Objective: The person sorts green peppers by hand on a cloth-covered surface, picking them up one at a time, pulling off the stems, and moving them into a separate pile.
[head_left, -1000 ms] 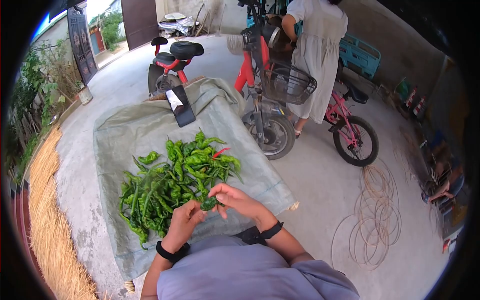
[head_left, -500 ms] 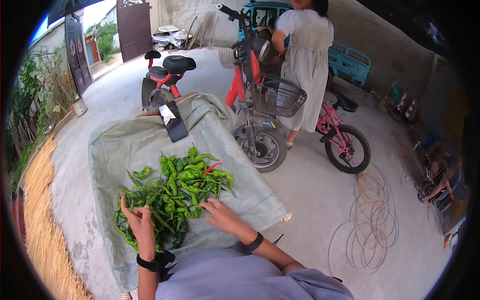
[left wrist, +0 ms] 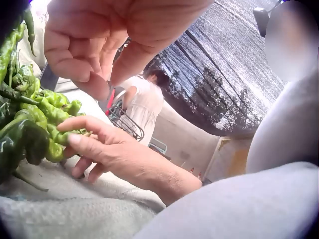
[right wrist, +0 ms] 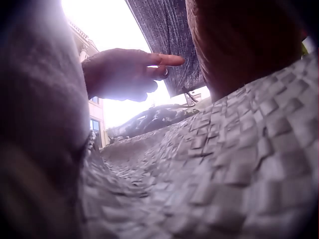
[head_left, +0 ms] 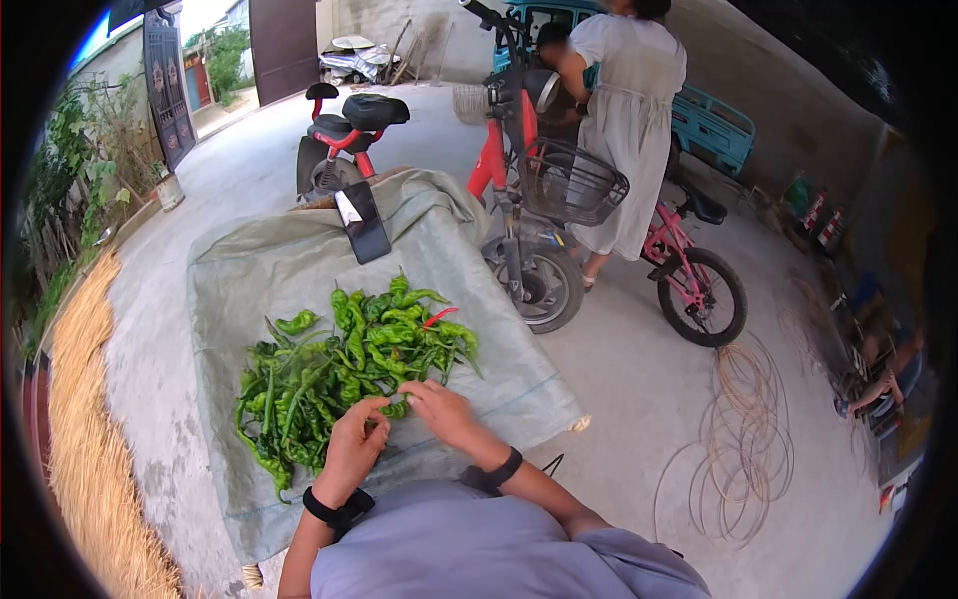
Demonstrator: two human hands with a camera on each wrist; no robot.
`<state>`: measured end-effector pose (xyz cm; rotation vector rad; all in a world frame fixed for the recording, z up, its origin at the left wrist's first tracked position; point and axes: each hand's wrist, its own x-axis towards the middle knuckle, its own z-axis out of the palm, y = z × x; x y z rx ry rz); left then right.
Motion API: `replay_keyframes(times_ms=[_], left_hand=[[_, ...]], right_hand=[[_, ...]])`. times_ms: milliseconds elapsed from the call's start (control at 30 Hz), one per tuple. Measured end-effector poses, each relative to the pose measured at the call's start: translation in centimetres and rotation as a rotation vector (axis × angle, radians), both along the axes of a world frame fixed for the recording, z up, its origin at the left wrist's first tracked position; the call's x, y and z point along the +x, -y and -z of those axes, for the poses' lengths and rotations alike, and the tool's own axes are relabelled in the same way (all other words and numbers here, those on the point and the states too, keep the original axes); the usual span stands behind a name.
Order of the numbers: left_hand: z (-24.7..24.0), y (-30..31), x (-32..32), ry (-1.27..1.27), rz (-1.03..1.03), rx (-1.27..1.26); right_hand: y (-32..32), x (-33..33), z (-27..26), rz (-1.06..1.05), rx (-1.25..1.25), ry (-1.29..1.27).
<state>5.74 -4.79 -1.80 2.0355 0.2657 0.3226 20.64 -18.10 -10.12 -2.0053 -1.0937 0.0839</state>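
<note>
A heap of green peppers (head_left: 319,379) lies on a grey-green woven sack cloth (head_left: 239,270), with one red pepper (head_left: 440,316) on its right side. At the heap's near right edge my right hand (head_left: 444,411) pinches a green pepper (left wrist: 56,133) between thumb and forefinger, as the left wrist view shows. My left hand (head_left: 354,444) hovers just left of it, bent at the knuckles. In the left wrist view its thumb and fingertips are close together with a narrow gap and no pepper between them. The right wrist view shows the left forefinger (right wrist: 167,59) stretched out.
A phone (head_left: 362,222) lies at the cloth's far edge. Beyond stand a red electric scooter (head_left: 489,160) with a basket, a person in a pale dress (head_left: 629,130) and a pink bicycle (head_left: 689,270). Coiled cord (head_left: 743,449) lies right; straw (head_left: 90,429) runs along the left.
Both hands held a dark green pepper together, then parted, the left over the heap's left side. Now they are close again, the right with a lighter pepper. The head view has shifted slightly.
</note>
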Motion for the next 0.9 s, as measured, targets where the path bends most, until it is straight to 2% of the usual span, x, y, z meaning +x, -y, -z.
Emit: replay_keyframes(times_ms=[100,167,233,367,467,600,767,867,900], left_hand=[[0.3,-0.1,-0.1,0.098,-0.067,0.117],[-0.8,0.5,0.1,0.127,-0.125,0.143],[-1.0,0.9,0.3,0.150,-0.069,0.107],[0.0,0.9,0.4,0.117,0.034,0.097],[1.0,0.4,0.6,0.049,0.041,0.009],[0.3,0.5,0.3,-0.008,0.045,-0.058],[-1.1,0.9,0.0,0.095,-0.125,0.011],[-1.2,0.3,0.1,0.224,-0.305,-0.071],[-0.9,-0.2,0.2,0.273,-0.371,-0.096]], right_hand=[[1.0,0.5,-1.7,-0.021,0.161,-0.350],[1.7,0.5,-3.2,-0.128,0.323,-0.613],[2.4,0.4,-4.8,-0.250,0.459,-0.845],[3.1,0.0,-6.5,-0.303,0.583,-1.043],[2.9,0.9,-4.8,-0.375,0.663,-1.183],[3.1,0.7,-5.9,-0.245,0.581,-1.129],[2.9,2.0,-3.6,0.051,0.476,-0.881],[3.5,3.1,-3.1,0.364,0.253,-0.109],[3.8,3.1,-3.4,0.404,0.232,-0.078]])
